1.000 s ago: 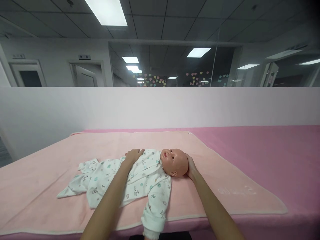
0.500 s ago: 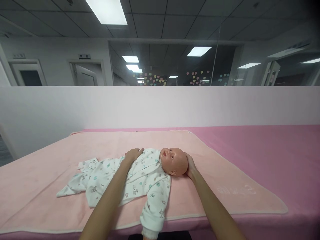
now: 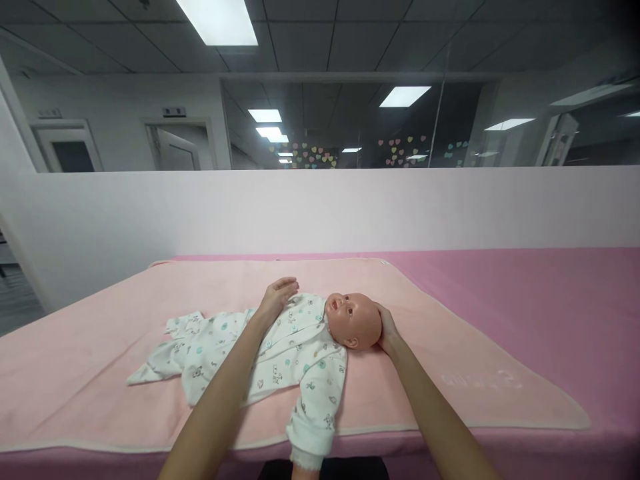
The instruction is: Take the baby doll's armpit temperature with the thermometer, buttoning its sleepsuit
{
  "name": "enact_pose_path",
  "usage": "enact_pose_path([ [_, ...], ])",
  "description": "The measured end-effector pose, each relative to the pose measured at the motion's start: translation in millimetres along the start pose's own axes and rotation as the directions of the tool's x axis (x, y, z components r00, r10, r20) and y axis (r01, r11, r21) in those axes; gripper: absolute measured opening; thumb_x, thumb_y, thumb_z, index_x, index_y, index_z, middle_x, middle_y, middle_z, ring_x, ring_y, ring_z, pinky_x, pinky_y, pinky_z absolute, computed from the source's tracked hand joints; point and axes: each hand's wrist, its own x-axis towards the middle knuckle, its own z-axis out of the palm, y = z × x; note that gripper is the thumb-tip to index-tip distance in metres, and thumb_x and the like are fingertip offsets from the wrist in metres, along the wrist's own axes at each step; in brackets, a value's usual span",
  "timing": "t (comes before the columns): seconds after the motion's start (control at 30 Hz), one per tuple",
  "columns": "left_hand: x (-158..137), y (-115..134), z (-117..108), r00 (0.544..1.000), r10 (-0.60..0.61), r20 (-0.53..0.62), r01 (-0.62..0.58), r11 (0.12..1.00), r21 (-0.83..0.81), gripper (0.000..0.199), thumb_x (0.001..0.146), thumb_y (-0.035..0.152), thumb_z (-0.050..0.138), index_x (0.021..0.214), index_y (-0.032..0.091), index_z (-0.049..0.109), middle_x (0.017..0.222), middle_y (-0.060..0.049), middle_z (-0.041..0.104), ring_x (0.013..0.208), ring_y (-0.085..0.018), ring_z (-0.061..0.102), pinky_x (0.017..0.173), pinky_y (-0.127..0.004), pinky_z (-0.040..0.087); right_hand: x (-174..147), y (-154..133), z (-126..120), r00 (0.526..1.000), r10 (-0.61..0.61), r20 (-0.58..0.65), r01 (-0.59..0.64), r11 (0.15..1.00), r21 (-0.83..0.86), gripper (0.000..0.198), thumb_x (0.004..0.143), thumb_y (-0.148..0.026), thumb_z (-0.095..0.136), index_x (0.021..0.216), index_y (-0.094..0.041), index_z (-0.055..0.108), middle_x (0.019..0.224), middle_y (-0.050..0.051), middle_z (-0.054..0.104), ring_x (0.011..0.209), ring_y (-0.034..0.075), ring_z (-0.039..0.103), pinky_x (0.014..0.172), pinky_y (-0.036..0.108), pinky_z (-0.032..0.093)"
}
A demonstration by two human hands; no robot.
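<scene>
A baby doll (image 3: pixel 353 321) in a white printed onesie (image 3: pixel 285 357) lies on its back on a peach blanket (image 3: pixel 425 387), its head to the right. Its near sleeve reaches over the front edge toward me. My right hand (image 3: pixel 387 328) cups the crown of the head, with the fingers partly hidden behind and under it. Over the far side of the doll's chest is my left hand (image 3: pixel 279 298), fingers stretched out and slightly lifted, holding nothing. The doll's far arm is hidden from view.
The blanket lies on a pink-covered table (image 3: pixel 565 320). A white partition (image 3: pixel 310 210) stands along the table's back edge. Beyond it are doors and a glass wall with heart-shaped stickers (image 3: pixel 315 157).
My left hand has lifted off the doll's torso and shifted up and slightly toward the far side. The right hand stays at the head. The whole view has shifted a little.
</scene>
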Motion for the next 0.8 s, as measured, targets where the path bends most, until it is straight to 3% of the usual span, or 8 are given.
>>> enact_pose_path([
  [0.13, -17, 17, 13, 0.916, 0.017, 0.401, -0.03, 0.999, 0.026, 0.037, 0.062, 0.043, 0.066, 0.083, 0.013, 0.065, 0.067, -0.003, 0.06, 0.056, -0.009, 0.048, 0.053, -0.021, 0.035, 4, 4, -4, 0.996, -0.056, -0.063, 0.054, 0.998, -0.044, 0.044, 0.073, -0.042, 0.048, 0.104, -0.014, 0.061, 0.1, 0.01, 0.066, 0.092, 0.028, 0.061, 0.082, 0.042, 0.047],
  [0.27, -26, 28, 26, 0.895, 0.051, 0.444, -0.175, 0.954, 0.244, 0.032, 0.055, 0.04, 0.07, 0.074, 0.014, 0.065, 0.062, 0.001, 0.056, 0.053, -0.008, 0.042, 0.049, -0.02, 0.028, 10, 4, -5, 0.98, -0.134, -0.145, 0.111, 0.982, -0.155, 0.041, 0.07, -0.042, 0.048, 0.095, -0.013, 0.063, 0.092, 0.011, 0.067, 0.083, 0.028, 0.063, 0.074, 0.04, 0.05],
  [0.43, -22, 23, 22, 0.968, -0.102, 0.228, 0.107, 0.994, -0.008, 0.026, 0.058, 0.037, 0.066, 0.067, 0.013, 0.062, 0.055, 0.002, 0.052, 0.054, -0.009, 0.044, 0.051, -0.02, 0.031, 3, -6, -1, 0.637, -0.689, -0.345, 0.365, 0.664, -0.652, 0.028, 0.072, -0.035, 0.043, 0.08, -0.014, 0.061, 0.083, 0.01, 0.066, 0.079, 0.024, 0.061, 0.073, 0.037, 0.047],
  [0.5, -18, 19, 16, 0.972, -0.205, 0.116, 0.224, 0.957, -0.184, 0.025, 0.062, 0.039, 0.06, 0.064, 0.014, 0.057, 0.055, 0.002, 0.052, 0.053, -0.01, 0.045, 0.051, -0.021, 0.034, -7, -6, 14, 0.578, -0.766, -0.28, 0.411, 0.57, -0.712, 0.024, 0.075, -0.033, 0.042, 0.076, -0.018, 0.061, 0.086, 0.008, 0.065, 0.09, 0.023, 0.057, 0.086, 0.037, 0.041],
  [0.57, -15, 17, 10, 0.961, -0.266, 0.076, 0.276, 0.926, -0.257, 0.027, 0.065, 0.043, 0.053, 0.06, 0.016, 0.051, 0.051, 0.002, 0.049, 0.049, -0.01, 0.045, 0.05, -0.022, 0.037, -16, -2, 39, 0.551, -0.832, -0.062, 0.448, 0.358, -0.819, 0.02, 0.077, -0.029, 0.045, 0.068, -0.02, 0.061, 0.085, 0.007, 0.064, 0.095, 0.022, 0.054, 0.095, 0.038, 0.033],
  [0.63, -14, 16, 6, 0.942, -0.322, 0.095, 0.336, 0.889, -0.312, 0.029, 0.065, 0.044, 0.053, 0.058, 0.017, 0.046, 0.046, 0.003, 0.047, 0.044, -0.011, 0.044, 0.048, -0.024, 0.038, -16, 8, 70, 0.546, -0.714, 0.438, 0.456, -0.186, -0.87, 0.021, 0.08, -0.021, 0.041, 0.073, -0.021, 0.062, 0.091, 0.007, 0.064, 0.097, 0.021, 0.052, 0.101, 0.041, 0.025],
  [0.7, -14, 17, 5, 0.923, -0.365, 0.119, 0.382, 0.84, -0.387, 0.028, 0.063, 0.042, 0.056, 0.057, 0.018, 0.044, 0.044, 0.003, 0.046, 0.042, -0.011, 0.043, 0.046, -0.024, 0.038, -5, 17, 100, 0.565, -0.5, 0.657, 0.392, -0.538, -0.746, 0.022, 0.077, -0.014, 0.042, 0.082, -0.019, 0.063, 0.11, 0.009, 0.058, 0.109, 0.022, 0.046, 0.103, 0.044, 0.02],
  [0.8, -15, 16, 6, 0.925, -0.363, 0.113, 0.376, 0.826, -0.421, 0.027, 0.062, 0.039, 0.057, 0.055, 0.018, 0.043, 0.042, 0.003, 0.045, 0.04, -0.01, 0.042, 0.045, -0.023, 0.038, 23, 26, 128, 0.692, -0.359, 0.627, 0.242, -0.702, -0.67, 0.026, 0.073, -0.008, 0.045, 0.09, -0.013, 0.063, 0.126, 0.015, 0.047, 0.123, 0.028, 0.032, 0.103, 0.051, 0.015],
])
